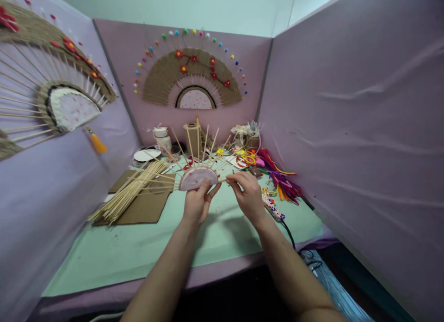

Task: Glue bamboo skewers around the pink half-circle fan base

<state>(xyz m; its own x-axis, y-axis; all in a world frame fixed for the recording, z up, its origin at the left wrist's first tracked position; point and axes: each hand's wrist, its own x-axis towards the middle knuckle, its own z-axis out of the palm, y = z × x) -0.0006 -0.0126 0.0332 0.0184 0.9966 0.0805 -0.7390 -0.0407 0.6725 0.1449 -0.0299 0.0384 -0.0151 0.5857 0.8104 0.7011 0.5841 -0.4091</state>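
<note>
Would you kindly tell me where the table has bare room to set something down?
Bare green cloth shows in front of the cardboard, and between the forearms, nearer the camera than the left hand and right hand. Crowded: the back, around the white bottle; the right, with colourful strips and a corded tool.

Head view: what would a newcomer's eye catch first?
Probably the big flowered fan on the back panel, beneath an arc of colourful pins. In front, the left hand holds a stick-fringed half-round piece above the table. Bright strips lie at right.
</note>
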